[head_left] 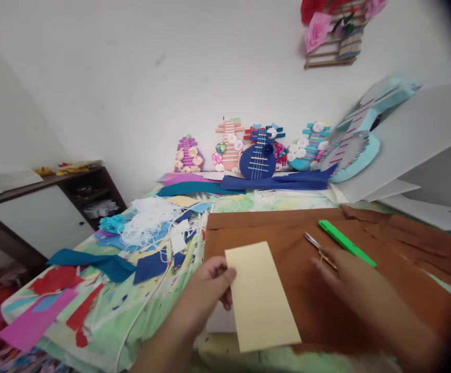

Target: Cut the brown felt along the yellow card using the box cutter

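My left hand (pixel 213 282) pinches the left edge of a pale yellow rectangular sheet (pixel 266 300), thumb on top, and holds it tilted over the table's front part. My right hand (pixel 344 272) is blurred, its thumb and fingers apart around the gold handles of a small pair of scissors (pixel 314 241). The scissors' silver blades point away to the upper left. A firm hold on them does not show. Just beyond that hand, a green box cutter (pixel 347 242) rests on a large brown sheet (pixel 260 225), which looks like cloth or crepe paper.
White string (pixel 147 223) lies tangled among coloured scraps at the left. A white cord (pixel 143 305) crosses the patterned tablecloth (pixel 112 324). Decorated lute-shaped crafts (pixel 258 160) lean against the wall. A larger pale blue one (pixel 359 140) stands at the right beside white boards (pixel 415 160).
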Motion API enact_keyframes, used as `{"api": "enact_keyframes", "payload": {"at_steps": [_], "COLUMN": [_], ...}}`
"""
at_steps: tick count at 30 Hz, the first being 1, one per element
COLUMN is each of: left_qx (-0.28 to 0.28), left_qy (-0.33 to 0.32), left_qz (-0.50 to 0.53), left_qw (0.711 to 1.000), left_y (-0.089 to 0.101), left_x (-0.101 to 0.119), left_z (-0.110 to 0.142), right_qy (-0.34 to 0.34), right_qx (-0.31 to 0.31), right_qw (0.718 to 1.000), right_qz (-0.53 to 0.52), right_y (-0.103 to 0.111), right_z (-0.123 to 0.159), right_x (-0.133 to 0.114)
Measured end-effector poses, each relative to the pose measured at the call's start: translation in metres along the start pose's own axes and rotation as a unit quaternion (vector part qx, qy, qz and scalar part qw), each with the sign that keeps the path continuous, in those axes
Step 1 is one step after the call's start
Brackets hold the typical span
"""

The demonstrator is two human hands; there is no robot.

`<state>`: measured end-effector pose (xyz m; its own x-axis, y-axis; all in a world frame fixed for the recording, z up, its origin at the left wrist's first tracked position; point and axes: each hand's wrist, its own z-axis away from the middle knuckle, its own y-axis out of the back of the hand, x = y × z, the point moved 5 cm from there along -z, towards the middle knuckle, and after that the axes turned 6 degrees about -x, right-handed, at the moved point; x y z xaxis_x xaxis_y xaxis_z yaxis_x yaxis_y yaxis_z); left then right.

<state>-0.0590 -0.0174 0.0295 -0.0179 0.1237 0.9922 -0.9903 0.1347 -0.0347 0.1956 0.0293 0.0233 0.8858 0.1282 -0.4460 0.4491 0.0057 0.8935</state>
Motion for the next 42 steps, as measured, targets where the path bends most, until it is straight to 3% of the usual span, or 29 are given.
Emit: {"api": "enact_keyframes", "payload": {"at_steps": [1,2,4,5,6,7,8,9,11,12,13,15,16,18,19,21,25,31,42], "left_qx": [-0.023,-0.042,-0.055,-0.058,-0.067,-0.081,-0.092,-0.088,-0.017,0.034,0.08,0.105,0.104,0.123,0.127,0.131,0.133,0.125,0.131], "left_qy": [-0.002,-0.005,-0.02,-0.024,-0.024,-0.024,-0.03,-0.049,-0.146,-0.218,-0.292,-0.417,-0.455,-0.492,-0.498,-0.502,-0.506,-0.509,-0.508], "left_qz": [-0.023,-0.046,-0.096,-0.11,-0.113,-0.106,-0.1,-0.111,-0.216,-0.303,-0.392,-0.511,-0.536,-0.561,-0.566,-0.572,-0.575,-0.538,-0.525], "left_qw": [0.999,0.998,0.994,0.992,0.991,0.991,0.99,0.989,0.965,0.927,0.869,0.744,0.703,0.654,0.645,0.636,0.629,0.66,0.67], "left_y": [-0.009,-0.017,-0.027,-0.03,-0.033,-0.035,-0.036,-0.035,-0.03,-0.029,-0.03,-0.041,-0.046,-0.051,-0.052,-0.052,-0.051,-0.05,-0.049], "left_x": [-0.005,-0.009,-0.013,-0.014,-0.014,-0.015,-0.015,-0.014,-0.01,-0.008,-0.008,-0.019,-0.028,-0.046,-0.054,-0.064,-0.071,-0.074,-0.074], "left_z": [0.0,0.001,0.004,0.006,0.007,0.009,0.011,0.014,0.022,0.029,0.037,0.055,0.061,0.07,0.073,0.076,0.079,0.081,0.083], "right_qy": [-0.006,0.014,0.062,0.07,0.067,0.055,0.041,0.028,0.019,0.024,0.036,0.075,0.101,0.156,0.185,0.251,0.33,0.287,0.266], "right_qx": [-0.027,-0.095,-0.237,-0.277,-0.293,-0.289,-0.264,-0.227,-0.144,-0.114,-0.091,-0.061,-0.046,-0.003,0.015,0.011,-0.093,-0.127,-0.157], "right_qw": [0.992,0.961,0.844,0.797,0.771,0.77,0.79,0.825,0.9,0.932,0.957,0.988,0.993,0.985,0.975,0.952,0.922,0.933,0.935], "right_qz": [-0.123,-0.26,-0.476,-0.532,-0.561,-0.567,-0.551,-0.518,-0.41,-0.343,-0.272,-0.123,-0.049,0.079,0.125,0.176,0.182,0.176,0.173], "right_y": [-0.008,-0.02,-0.038,-0.043,-0.045,-0.047,-0.047,-0.047,-0.045,-0.046,-0.046,-0.049,-0.05,-0.05,-0.049,-0.052,-0.068,-0.076,-0.078], "right_z": [0.015,0.029,0.052,0.059,0.061,0.058,0.052,0.044,0.028,0.021,0.016,0.011,0.011,0.014,0.017,0.023,0.03,0.027,0.024], "right_x": [-0.01,-0.024,-0.052,-0.061,-0.066,-0.067,-0.065,-0.062,-0.054,-0.052,-0.051,-0.052,-0.053,-0.058,-0.061,-0.068,-0.076,-0.082,-0.094]}}
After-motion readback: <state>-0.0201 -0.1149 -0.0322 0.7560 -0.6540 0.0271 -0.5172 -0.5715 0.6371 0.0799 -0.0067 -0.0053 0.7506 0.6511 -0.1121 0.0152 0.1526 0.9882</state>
